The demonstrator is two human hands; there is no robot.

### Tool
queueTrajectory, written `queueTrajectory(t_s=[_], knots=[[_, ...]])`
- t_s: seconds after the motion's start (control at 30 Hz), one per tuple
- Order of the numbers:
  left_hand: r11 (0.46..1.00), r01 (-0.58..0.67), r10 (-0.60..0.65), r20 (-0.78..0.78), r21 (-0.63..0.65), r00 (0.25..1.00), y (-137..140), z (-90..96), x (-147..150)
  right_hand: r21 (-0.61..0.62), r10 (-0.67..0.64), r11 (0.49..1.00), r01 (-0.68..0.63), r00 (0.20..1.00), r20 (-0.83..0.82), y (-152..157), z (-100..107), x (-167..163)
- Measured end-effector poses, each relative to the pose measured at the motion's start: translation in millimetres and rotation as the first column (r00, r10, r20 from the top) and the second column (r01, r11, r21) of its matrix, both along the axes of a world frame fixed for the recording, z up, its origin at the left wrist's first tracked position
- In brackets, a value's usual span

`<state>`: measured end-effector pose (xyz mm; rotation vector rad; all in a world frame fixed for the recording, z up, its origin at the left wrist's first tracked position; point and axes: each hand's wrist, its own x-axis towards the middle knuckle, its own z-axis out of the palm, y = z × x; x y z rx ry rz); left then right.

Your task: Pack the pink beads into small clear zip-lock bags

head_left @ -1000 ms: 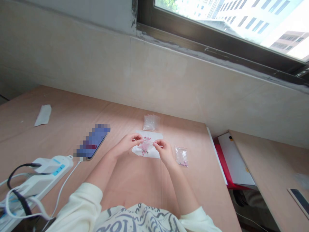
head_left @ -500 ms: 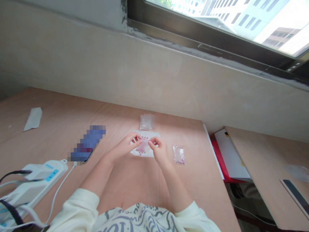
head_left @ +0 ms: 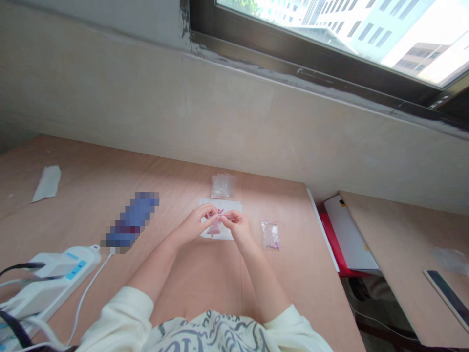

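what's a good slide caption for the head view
Left hand and right hand pinch a small clear bag above white paper on a brown desk.

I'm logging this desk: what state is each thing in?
Held bag: see-through, open or sealed unclear
Left hand: pinching this bag
Right hand: pinching this bag
White paper: flat beneath hands
Bag at right: flat, pink pieces inside
Bag stack: lying flat
Phone: lying flat, plugged in
Power strip: plugs inserted

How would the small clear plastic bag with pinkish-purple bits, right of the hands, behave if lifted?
The small clear plastic bag looks thin and wrinkled, so probably floppy. It's likely light, holding just a few small pinkish-purple bits. They lie toward its near end, which may sag.
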<state>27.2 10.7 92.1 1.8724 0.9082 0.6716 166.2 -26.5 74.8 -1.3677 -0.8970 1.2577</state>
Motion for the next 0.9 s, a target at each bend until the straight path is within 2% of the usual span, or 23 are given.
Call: queueTrajectory(t_s=[0.17,0.33,0.43,0.5,0.57,0.63,0.7,0.8,0.9], knots=[[0.998,-0.04,0.039,-0.026,-0.052,0.999,6,-0.2,-2,-0.039,-0.005,0.999,0.001,0.995,-0.095,0,4,5],[0.995,-0.073,0.074,0.015,-0.067,0.997,7,-3.1,-1,-0.005,0.013,1.0,-0.013,0.997,-0.075,1,2,3],[0.988,-0.047,0.053,0.039,-0.145,0.998,7,-6.2,0,0.016,0.041,0.999,-0.04,0.997,-0.058,-5,-3,6],[0.978,-0.053,0.065,0.053,-0.2,0.996,6,-8.0,0,0.009,-0.023,1.0,0.023,1.0,-0.018,-13,-8,17],[0.965,-0.092,0.111,0.065,-0.247,0.992,6,-10.1,-3,-0.008,-0.166,0.986,0.167,0.983,0.073,-22,-13,36],[0.95,-0.127,0.149,0.056,-0.284,0.987,6,-13.2,-8,-0.044,-0.305,0.947,0.319,0.932,0.196,-32,-17,61],[0.945,-0.145,0.165,0.044,-0.295,0.985,7,-17.6,-13,-0.084,-0.373,0.905,0.418,0.872,0.318,-39,-22,86],[0.945,-0.147,0.169,0.051,-0.293,0.984,9,-25.5,-20,-0.125,-0.376,0.859,0.496,0.779,0.502,-40,-32,117],[0.948,-0.137,0.158,0.054,-0.289,0.986,10,-31.6,-24,-0.076,-0.304,0.86,0.504,0.627,0.717,-35,-45,137]])
